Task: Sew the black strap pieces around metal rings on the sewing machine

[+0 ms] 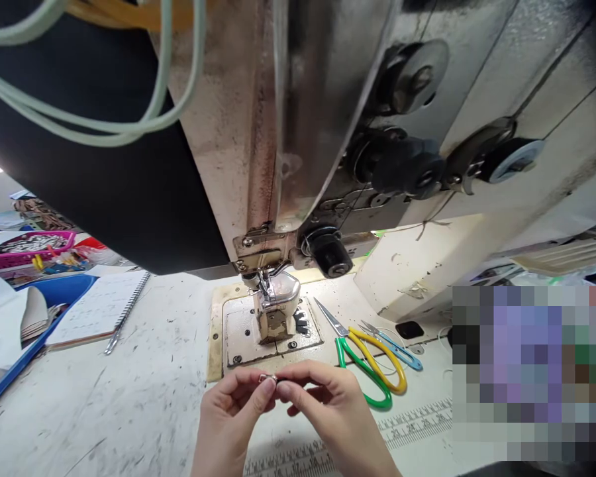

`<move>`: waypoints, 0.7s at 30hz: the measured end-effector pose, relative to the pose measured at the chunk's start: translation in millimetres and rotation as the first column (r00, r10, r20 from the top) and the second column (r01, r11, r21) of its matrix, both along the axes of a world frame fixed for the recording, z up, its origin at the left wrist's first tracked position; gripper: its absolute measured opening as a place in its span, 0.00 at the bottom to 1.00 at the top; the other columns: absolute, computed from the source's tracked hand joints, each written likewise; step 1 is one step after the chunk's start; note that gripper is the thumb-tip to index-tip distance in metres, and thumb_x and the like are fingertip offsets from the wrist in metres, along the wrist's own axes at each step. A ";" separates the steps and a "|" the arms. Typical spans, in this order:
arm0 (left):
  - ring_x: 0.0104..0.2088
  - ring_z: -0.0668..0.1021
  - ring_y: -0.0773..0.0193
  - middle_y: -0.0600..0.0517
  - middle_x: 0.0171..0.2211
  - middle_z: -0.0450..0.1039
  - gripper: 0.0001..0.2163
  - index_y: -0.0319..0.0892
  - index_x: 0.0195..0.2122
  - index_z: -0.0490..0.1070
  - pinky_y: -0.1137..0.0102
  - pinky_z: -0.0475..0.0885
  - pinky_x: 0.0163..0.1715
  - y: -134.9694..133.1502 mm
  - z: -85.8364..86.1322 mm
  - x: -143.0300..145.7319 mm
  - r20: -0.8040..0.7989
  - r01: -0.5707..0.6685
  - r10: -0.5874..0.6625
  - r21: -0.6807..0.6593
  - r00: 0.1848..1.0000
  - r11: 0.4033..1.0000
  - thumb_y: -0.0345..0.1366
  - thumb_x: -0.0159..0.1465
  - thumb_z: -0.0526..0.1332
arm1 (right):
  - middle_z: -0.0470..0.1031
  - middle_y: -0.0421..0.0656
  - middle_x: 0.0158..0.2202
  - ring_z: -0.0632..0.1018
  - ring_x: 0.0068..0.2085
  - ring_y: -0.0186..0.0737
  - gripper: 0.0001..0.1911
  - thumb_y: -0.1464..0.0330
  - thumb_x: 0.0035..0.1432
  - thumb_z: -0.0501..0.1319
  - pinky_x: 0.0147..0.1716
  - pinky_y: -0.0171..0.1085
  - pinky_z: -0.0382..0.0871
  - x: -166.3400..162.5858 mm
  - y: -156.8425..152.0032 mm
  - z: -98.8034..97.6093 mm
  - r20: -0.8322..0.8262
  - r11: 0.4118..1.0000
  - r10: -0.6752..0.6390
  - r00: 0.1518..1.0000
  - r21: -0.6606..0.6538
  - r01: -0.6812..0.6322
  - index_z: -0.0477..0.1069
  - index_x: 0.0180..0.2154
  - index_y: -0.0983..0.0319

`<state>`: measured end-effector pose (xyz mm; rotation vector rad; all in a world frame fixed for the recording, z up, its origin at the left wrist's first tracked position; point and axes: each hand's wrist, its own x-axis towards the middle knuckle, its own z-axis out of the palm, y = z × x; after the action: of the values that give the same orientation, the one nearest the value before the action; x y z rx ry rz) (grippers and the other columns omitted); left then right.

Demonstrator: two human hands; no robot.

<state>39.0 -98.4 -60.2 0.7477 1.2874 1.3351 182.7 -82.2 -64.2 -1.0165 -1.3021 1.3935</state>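
Observation:
Both my hands meet in front of the post-bed sewing machine [278,318], above the white table. A small shiny metal piece [267,378] with a dark part sits between my fingertips; its exact kind is too small and covered to make out. My left hand [236,411] pinches it between thumb and forefinger. On its other side, my right hand [322,404] is closed, thumb and forefinger pressed at the dark part. Just right of my right hand lie scissors with green and yellow handles [365,364]. Small blue-handled snips [400,348] rest beside them.
The machine head [218,132] with its tension knobs [335,255] hangs low over the work spot. A printed ruler scale [417,421] runs along the near table. At left are a spiral notebook [97,308], a blue tray [24,358] and a pink basket [62,242].

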 end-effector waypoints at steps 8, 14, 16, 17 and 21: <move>0.28 0.78 0.61 0.50 0.24 0.82 0.08 0.42 0.24 0.83 0.71 0.74 0.31 0.9 7.9 -9.8 -0.107 0.043 -0.041 0.016 0.993 0.999 0.39 0.47 0.77 | 0.76 0.40 0.28 0.76 0.30 0.35 0.09 0.64 0.61 0.65 0.31 0.32 0.72 0.9 2.9 10.5 0.009 0.999 0.042 0.999 -0.029 -0.042 0.77 0.32 0.62; 0.23 0.75 0.65 0.52 0.18 0.77 0.11 0.40 0.22 0.80 0.73 0.71 0.26 8.7 23.2 -19.9 -0.134 0.190 -0.189 -0.006 0.973 0.982 0.42 0.50 0.76 | 0.73 0.42 0.30 0.76 0.33 0.39 0.12 0.61 0.64 0.63 0.33 0.37 0.74 7.1 10.0 18.7 -0.069 0.978 0.206 0.976 -0.022 -0.208 0.72 0.33 0.63; 0.23 0.75 0.66 0.52 0.18 0.77 0.12 0.40 0.22 0.79 0.74 0.70 0.26 10.6 26.6 -20.7 -0.126 0.224 -0.222 0.008 0.967 0.974 0.43 0.50 0.75 | 0.74 0.43 0.30 0.77 0.33 0.40 0.12 0.61 0.64 0.63 0.33 0.38 0.75 8.5 11.9 22.2 -0.101 0.967 0.249 0.963 -0.032 -0.253 0.71 0.33 0.63; 0.23 0.75 0.66 0.52 0.18 0.77 0.13 0.40 0.22 0.78 0.74 0.69 0.26 11.3 27.6 -20.6 -0.128 0.231 -0.227 0.020 0.965 0.973 0.43 0.51 0.75 | 0.74 0.43 0.31 0.77 0.33 0.40 0.12 0.61 0.64 0.63 0.33 0.38 0.75 8.3 12.4 24.1 -0.093 0.968 0.248 0.964 -0.027 -0.251 0.70 0.33 0.63; 0.25 0.74 0.66 0.53 0.20 0.75 0.14 0.40 0.23 0.76 0.74 0.70 0.28 14.2 28.7 -20.3 -0.128 0.197 -0.191 0.040 0.973 0.980 0.44 0.54 0.74 | 0.73 0.40 0.32 0.77 0.32 0.37 0.10 0.62 0.65 0.61 0.27 0.32 0.69 2.9 11.4 31.4 0.136 0.994 0.088 0.987 0.055 -0.096 0.70 0.35 0.61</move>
<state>18.6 -84.1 -31.5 0.9813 1.2449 1.1833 185.6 -70.8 -32.8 -1.0336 -1.4977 1.3641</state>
